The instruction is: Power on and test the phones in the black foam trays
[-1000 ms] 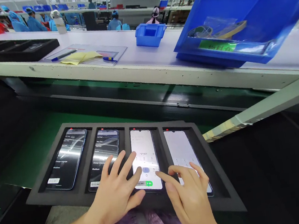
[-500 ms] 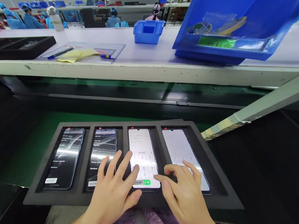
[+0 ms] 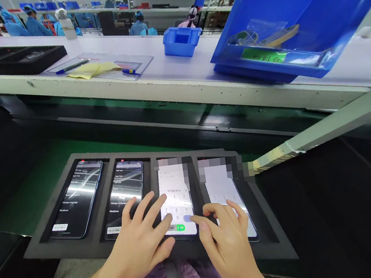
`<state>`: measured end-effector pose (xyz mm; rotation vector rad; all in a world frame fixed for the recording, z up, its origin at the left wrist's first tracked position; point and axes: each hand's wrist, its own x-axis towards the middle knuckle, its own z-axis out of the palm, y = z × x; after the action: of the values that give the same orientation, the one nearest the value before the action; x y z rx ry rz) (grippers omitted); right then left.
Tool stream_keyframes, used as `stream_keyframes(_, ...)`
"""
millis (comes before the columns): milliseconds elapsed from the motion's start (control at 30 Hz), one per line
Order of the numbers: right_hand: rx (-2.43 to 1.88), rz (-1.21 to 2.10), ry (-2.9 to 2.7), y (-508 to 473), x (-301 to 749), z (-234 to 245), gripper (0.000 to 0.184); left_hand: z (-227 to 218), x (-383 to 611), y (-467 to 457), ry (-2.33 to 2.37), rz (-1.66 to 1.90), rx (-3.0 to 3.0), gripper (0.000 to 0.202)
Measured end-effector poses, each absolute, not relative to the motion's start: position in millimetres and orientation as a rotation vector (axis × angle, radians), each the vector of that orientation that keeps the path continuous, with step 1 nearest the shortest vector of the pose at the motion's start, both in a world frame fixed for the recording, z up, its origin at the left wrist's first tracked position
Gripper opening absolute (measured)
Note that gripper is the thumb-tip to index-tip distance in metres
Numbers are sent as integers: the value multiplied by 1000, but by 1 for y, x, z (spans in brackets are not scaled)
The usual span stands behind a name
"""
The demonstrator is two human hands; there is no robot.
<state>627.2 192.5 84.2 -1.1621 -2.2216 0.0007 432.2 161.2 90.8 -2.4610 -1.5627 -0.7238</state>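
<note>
A dark foam tray [image 3: 84, 248] lies across my lap with several smartphones in its slots. My left hand [image 3: 143, 239] is open, fingers spread, with a fingertip at the keypad of the phone with a lit white dialer [image 3: 176, 201]. My right hand [image 3: 226, 233] holds nothing; its index finger is stretched onto a highlighted key at the lower right of that keypad, the other fingers partly bent. A symbol code shows above the digits. The right-end phone [image 3: 223, 188], also on a dialer, is partly under my right hand. Left of these, two phones [image 3: 77, 197] show dark text menus.
Beyond the tray runs a white bench [image 3: 152, 91] bearing a large blue bin [image 3: 264, 66], a small blue bin [image 3: 182, 42], yellow paper [image 3: 94, 70], pens and another black tray [image 3: 14, 65]. A slanted pale post [image 3: 322, 129] stands at the right. People sit farther back.
The code on the dialer has grown by a few symbols, and the key under my right index finger is now highlighted. Both hands stay almost in place; the view has shifted slightly.
</note>
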Motion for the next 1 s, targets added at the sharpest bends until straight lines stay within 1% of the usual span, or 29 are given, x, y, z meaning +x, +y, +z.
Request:
stream_keyframes(133, -1123, -103, -2095, 195, 642, 87, 29, 91, 430, 160, -1571, -720, -2472, 31)
stream_keyframes(233, -1212, -233, -1898, 199, 666, 89, 32, 94, 435, 159, -1552, -727, -2468, 31)
stream_keyframes(333, -1289, -284, -1783, 201, 693, 87, 34, 98, 455, 161, -1479, -783, -2468, 29)
stream_keyframes(433, -1310, -238, -1837, 198, 710, 82, 33, 99, 486, 167, -1376, -772, -2515, 30)
stream_keyframes(567, -1268, -175, -1994, 193, 716, 78, 31, 94, 517, 176, -1359, -671, -2522, 46)
stream_keyframes(633, -1251, -163, -2014, 192, 717, 78, 31, 91, 523, 180, -1357, -635, -2525, 51)
stream_keyframes(767, -1261, -183, -2040, 191, 720, 81, 29, 91, 522, 181, -1332, -577, -2527, 48)
stream_keyframes(1000, -1349, -175, -2065, 193, 721, 80, 30, 96, 522, 181, -1310, -569, -2481, 51)
